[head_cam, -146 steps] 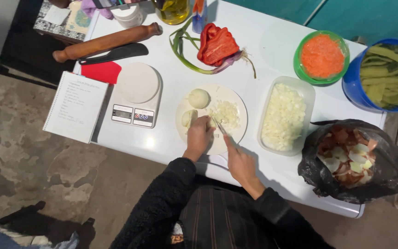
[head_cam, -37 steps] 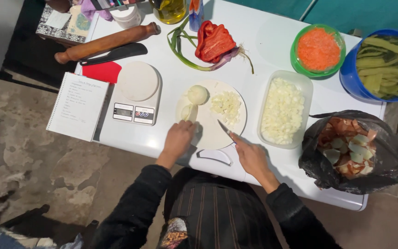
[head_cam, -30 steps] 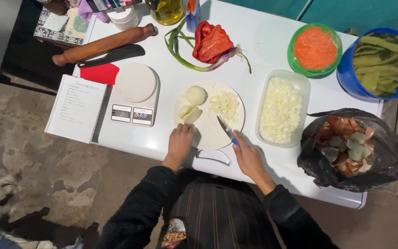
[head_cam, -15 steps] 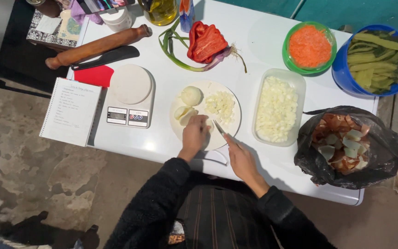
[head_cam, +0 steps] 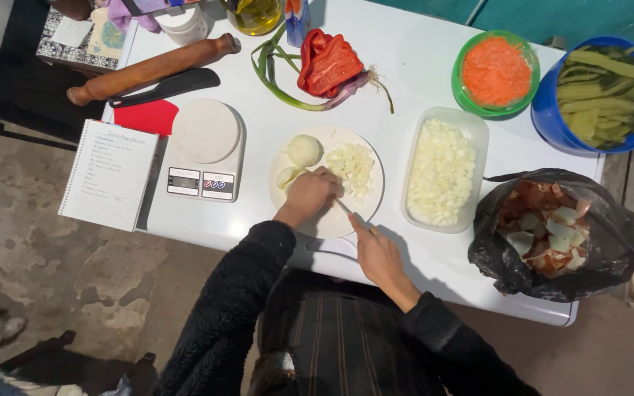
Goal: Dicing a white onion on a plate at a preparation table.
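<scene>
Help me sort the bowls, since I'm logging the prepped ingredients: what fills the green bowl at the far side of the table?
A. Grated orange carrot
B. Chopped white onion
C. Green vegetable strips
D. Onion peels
A. The green bowl holds finely grated orange carrot, while the chopped onion sits in the clear container, the green strips in the blue bowl, and the peels in the black bag.

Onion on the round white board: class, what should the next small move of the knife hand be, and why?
Probably a short downward cut. The left hand presses on an onion piece on the round white board, and the right hand holds the knife with its blade right beside those fingers. A diced pile lies next to them, and a whole peeled onion half waits uncut.
</scene>
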